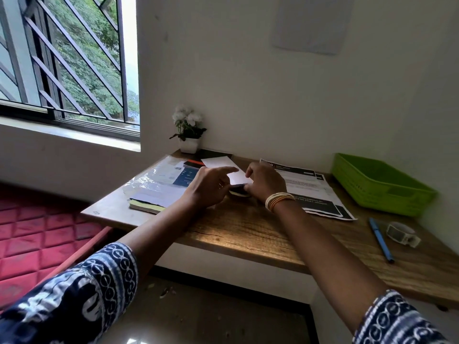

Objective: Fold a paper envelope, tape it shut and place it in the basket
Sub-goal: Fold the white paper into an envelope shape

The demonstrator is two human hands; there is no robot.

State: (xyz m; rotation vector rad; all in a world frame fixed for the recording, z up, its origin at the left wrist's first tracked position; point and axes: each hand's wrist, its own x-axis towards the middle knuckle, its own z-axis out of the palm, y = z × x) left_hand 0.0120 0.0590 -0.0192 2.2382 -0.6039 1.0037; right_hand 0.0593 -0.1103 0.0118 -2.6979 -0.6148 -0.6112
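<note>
1. The left hand (pixel 208 186) and the right hand (pixel 265 183) met over the middle of the wooden plank desk (pixel 248 232), both on a white folded paper envelope (pixel 224 167) that lay there.
2. The left hand's forefinger stretched out across the paper, its other fingers curled loosely beneath; whether they pinched the sheet I could not tell.
3. The right hand's fingers were bent down at the envelope's near edge, seemingly nipping it, next to a small dark object (pixel 239 191) that was too hidden to identify.
4. A bright green plastic basket (pixel 380 184) stood at the desk's right end, well apart from the envelope.
5. A blue pen (pixel 380 239) and a roll of clear tape in a white dispenser (pixel 402 233) lay just beside each other, nearer than the basket.
6. Black-and-white printed sheets (pixel 313 192) lay between the hands and the basket.
</note>
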